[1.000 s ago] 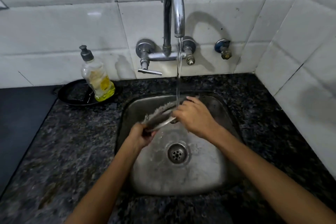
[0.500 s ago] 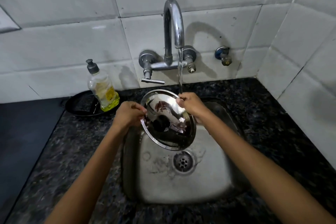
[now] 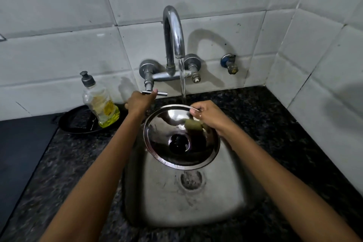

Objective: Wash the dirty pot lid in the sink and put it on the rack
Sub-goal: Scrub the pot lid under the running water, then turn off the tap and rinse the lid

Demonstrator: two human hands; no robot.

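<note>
A person's right hand grips the far rim of a shiny steel pot lid, held tilted over a steel sink. The left hand rests on the lever of a wall tap; water runs behind the lid. A soap bottle stands on a black pan on the dark speckled table.

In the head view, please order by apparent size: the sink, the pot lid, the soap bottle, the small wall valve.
1. sink
2. pot lid, held nearer the camera, yet clearly smaller than the sink
3. soap bottle
4. wall valve
</note>
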